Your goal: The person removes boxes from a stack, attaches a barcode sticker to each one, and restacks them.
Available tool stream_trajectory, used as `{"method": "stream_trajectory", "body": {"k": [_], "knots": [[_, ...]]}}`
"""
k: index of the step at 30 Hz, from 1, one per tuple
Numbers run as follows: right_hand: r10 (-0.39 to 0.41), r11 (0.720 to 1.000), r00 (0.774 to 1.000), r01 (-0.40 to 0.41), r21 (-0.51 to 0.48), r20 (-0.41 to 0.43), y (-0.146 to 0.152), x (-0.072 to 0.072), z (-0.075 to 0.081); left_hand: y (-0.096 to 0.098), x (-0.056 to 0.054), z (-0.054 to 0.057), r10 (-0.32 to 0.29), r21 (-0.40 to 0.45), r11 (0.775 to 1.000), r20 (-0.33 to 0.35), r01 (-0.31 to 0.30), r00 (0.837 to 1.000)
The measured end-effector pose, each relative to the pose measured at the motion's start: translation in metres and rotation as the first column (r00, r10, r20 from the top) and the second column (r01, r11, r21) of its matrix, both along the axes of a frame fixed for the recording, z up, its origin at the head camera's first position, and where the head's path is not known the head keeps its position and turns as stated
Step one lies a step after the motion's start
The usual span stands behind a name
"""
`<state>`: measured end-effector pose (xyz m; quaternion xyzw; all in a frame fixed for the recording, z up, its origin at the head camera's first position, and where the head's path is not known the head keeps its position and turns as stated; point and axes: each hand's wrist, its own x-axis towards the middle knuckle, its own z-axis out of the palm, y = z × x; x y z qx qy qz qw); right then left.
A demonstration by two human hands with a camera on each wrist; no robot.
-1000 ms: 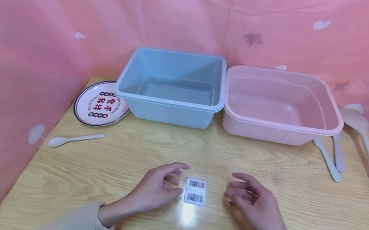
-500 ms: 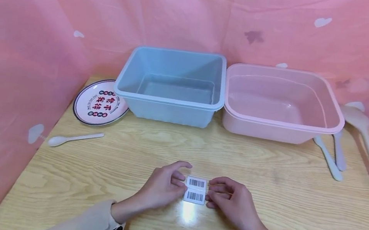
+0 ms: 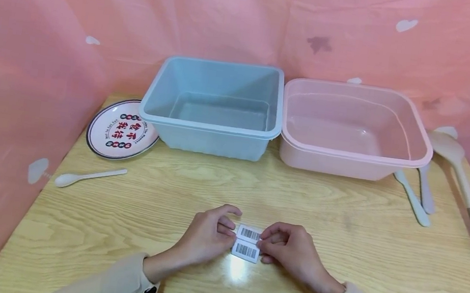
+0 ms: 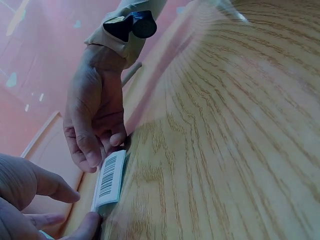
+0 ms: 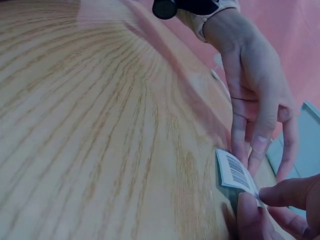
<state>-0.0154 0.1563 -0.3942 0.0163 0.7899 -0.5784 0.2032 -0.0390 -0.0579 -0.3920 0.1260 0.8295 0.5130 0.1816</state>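
Note:
A small white sheet with two barcode labels (image 3: 245, 250) lies on the wooden table before the person, slightly bowed in the right wrist view. The right hand (image 3: 295, 248) pinches its right edge between thumb and fingers; its thumb (image 5: 285, 192) lies over the label end. On the opposite side, the left hand (image 3: 209, 232) has its thumb and lower fingers at the sheet's left edge. Its index finger stretches out above, off the sheet. In the left wrist view the left thumb (image 4: 87, 226) is right at the near end of the barcode label sheet (image 4: 111, 177).
A blue basin (image 3: 213, 139) and a pink basin (image 3: 335, 164) stand at the back. At left are a printed plate (image 3: 123, 129) and a white spoon (image 3: 90, 175). Two knife-like handles (image 3: 412, 199) and a long ladle (image 3: 462, 179) lie at right.
The right hand has moved left from the open table to the label sheet and now pinches its right edge. The left hand has come slightly closer to the left edge. The sheet has tilted slightly.

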Motion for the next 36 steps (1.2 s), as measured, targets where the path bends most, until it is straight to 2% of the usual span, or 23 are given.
{"method": "stream_trajectory", "body": {"k": [5, 10, 16, 20, 23, 28, 32, 36], "knots": [[-0.005, 1.0, 1.0, 0.005, -0.006, 0.004, -0.003, 0.002, -0.002, -0.001, 0.002, 0.0, -0.013, 0.002, 1.0, 0.002, 0.013, 1.0], [0.003, 0.999, 1.0, -0.003, -0.054, -0.002, -0.003, 0.003, -0.002, -0.002, 0.003, 0.002, -0.018, 0.003, 1.0, 0.017, 0.018, 1.0], [-0.003, 0.992, 0.999, 0.007, -0.127, 0.033, 0.006, -0.001, -0.002, 0.0, 0.003, 0.007, -0.002, 0.069, 0.998, 0.141, -0.008, 0.99], [-0.042, 0.986, 0.998, 0.049, -0.157, 0.047, 0.012, -0.004, 0.005, 0.004, 0.0, 0.014, 0.017, 0.126, 0.991, 0.174, -0.039, 0.985], [-0.079, 0.983, 0.997, 0.079, -0.163, 0.009, 0.015, -0.006, 0.016, 0.006, -0.003, 0.02, 0.015, 0.176, 0.983, 0.172, -0.046, 0.985], [-0.094, 0.988, 0.988, 0.079, -0.13, -0.119, 0.015, -0.011, 0.034, 0.008, -0.006, 0.028, 0.014, 0.232, 0.971, 0.194, -0.06, 0.981], [-0.088, 0.993, 0.973, 0.069, -0.096, -0.213, 0.01, -0.017, 0.044, 0.008, -0.007, 0.033, 0.061, 0.261, 0.96, 0.172, -0.105, 0.983], [-0.097, 0.992, 0.961, 0.074, -0.098, -0.261, 0.005, -0.022, 0.049, 0.009, -0.008, 0.039, 0.122, 0.305, 0.94, 0.12, -0.153, 0.985]]}}
